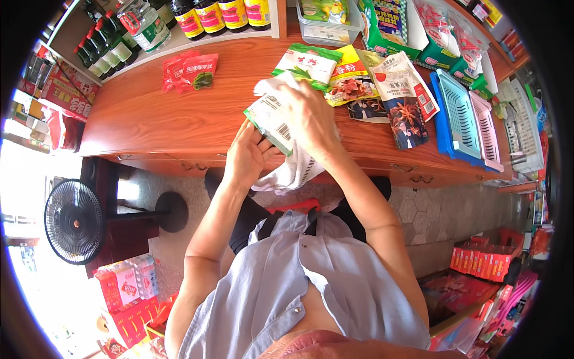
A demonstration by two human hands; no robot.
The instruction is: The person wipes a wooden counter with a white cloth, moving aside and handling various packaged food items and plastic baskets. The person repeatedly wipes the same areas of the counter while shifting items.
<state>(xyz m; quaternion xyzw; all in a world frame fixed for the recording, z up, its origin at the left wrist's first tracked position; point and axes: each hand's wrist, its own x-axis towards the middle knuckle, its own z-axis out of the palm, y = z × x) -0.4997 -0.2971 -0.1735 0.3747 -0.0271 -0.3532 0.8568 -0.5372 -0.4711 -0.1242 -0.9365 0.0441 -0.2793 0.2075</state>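
A green-and-white plastic packet with a barcode is held tilted over the front edge of the wooden counter. My left hand supports it at its lower left edge, some fingers hidden behind it. My right hand presses a white cloth against the packet's face; the cloth hangs down past the counter edge. Just beyond lie a similar green-and-white starch packet, a yellow spice packet and a star-anise pouch. Several red packets lie at the counter's left.
The wooden counter has drawers along its front. Nested plastic baskets stand right, with green display boxes and a clear tub behind. Bottles line the back shelf. A black fan stands lower left.
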